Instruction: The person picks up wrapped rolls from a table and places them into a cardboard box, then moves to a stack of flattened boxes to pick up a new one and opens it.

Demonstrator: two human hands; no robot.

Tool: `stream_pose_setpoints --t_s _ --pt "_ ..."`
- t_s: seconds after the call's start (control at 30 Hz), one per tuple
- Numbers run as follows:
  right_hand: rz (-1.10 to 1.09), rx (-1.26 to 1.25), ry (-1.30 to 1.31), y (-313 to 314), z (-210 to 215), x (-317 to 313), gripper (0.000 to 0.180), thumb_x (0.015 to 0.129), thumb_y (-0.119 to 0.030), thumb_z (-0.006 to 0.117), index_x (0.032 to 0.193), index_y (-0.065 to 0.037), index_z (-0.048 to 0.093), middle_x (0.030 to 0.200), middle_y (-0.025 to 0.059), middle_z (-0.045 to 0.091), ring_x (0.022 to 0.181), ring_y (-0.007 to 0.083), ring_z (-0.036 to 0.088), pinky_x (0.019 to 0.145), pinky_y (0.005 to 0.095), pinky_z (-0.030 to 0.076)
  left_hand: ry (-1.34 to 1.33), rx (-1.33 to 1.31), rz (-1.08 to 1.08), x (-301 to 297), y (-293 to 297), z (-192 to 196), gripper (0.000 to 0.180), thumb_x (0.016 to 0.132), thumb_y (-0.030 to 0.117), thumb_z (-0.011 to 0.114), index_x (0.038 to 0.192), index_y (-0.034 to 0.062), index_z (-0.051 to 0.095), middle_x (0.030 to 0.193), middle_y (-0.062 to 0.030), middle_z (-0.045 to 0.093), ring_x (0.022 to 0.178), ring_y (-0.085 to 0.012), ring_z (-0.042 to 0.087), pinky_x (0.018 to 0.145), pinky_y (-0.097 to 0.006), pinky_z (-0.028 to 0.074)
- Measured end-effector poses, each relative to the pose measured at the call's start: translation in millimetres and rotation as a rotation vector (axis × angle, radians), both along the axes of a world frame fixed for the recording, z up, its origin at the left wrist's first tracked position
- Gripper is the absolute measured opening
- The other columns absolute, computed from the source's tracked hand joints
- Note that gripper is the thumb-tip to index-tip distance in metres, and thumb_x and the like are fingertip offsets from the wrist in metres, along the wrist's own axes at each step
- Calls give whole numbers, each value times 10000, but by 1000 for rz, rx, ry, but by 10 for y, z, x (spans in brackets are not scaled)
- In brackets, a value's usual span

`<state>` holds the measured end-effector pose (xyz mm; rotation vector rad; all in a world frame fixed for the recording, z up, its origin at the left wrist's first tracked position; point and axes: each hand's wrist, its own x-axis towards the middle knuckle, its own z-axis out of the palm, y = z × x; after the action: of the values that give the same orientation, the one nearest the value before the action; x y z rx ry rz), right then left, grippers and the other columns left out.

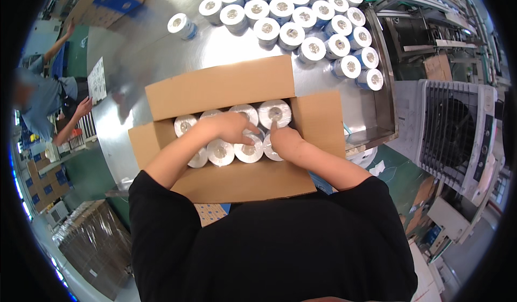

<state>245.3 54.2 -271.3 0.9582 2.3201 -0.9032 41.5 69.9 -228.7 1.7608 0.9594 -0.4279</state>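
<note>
Left fingers (pixel 246 125): partly spread, reaching down over the middle of the packed rolls (pixel 220 152); I cannot tell whether they grasp one.
Right fingers (pixel 275 126): index stretched onto the end of the back-right roll; the others curl out of sight, their hold unclear.
Packed rolls: white-ended, in two rows beneath and around both sets of fingers.
Carton (pixel 221 88): brown, open, its flaps spread beyond, beside and nearer than the fingers.
Hidden: the hands cover parts of several packed rolls, the front-right one especially; the carton's bottom is out of sight.
Worktop (pixel 129 70): shiny metal under the carton; beyond the fingers stand a lone roll (pixel 182 25) and, mostly to the right, a crowd of blue-sided loose rolls (pixel 313 49).
Room: left of the fingers, a co-worker (pixel 39 103), partly lost in the dark rim; well right, a grilled pale machine (pixel 458 135); green floor (pixel 97 175).
</note>
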Motion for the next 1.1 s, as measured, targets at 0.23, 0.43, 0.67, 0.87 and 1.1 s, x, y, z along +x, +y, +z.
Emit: stream_pose_setpoints --t_s 0.23,0.43,0.67,0.87,1.1 --pt "-781 169 669 1069 434 309 270 823 -212 621 1018 -25 618 730 147 646 720 251 645 649 344 501 21 755 653 -464 1613 -518 430 751 237 699 1162 147 608 1174 -136 555 1049 -261 534 864 -357 456" --pt "-838 290 182 2299 -1047 888 609 810 -336 631 1192 110 468 1060 273 594 970 367 602 844 412 471 403 733 360 -183 2663 -1561 591 695 406 693 1253 281 539 1372 -179 358 1288 -344 314 1024 -444 325" --pt "-917 108 120 2465 -1667 922 614 795 -307 638 1188 116 429 1038 288 597 977 395 595 854 417 468 514 849 220 -56 2870 -1863 457 684 391 675 1111 232 639 1101 -150 490 1067 -306 464 916 -421 383" --pt "-665 143 306 2038 -1508 799 505 736 -155 621 1205 -69 456 797 253 619 777 401 615 701 462 481 459 740 236 -268 2925 -1577 428 680 435 670 1056 231 678 1052 -127 531 1023 -287 510 871 -415 416" --pt "-70 31 34 2062 -1140 179 689 732 -126 624 1357 -192 344 815 174 637 763 331 630 659 432 488 -34 866 807 -890 2017 66 401 716 278 702 1067 85 670 892 -90 564 872 -206 564 788 -303 442"
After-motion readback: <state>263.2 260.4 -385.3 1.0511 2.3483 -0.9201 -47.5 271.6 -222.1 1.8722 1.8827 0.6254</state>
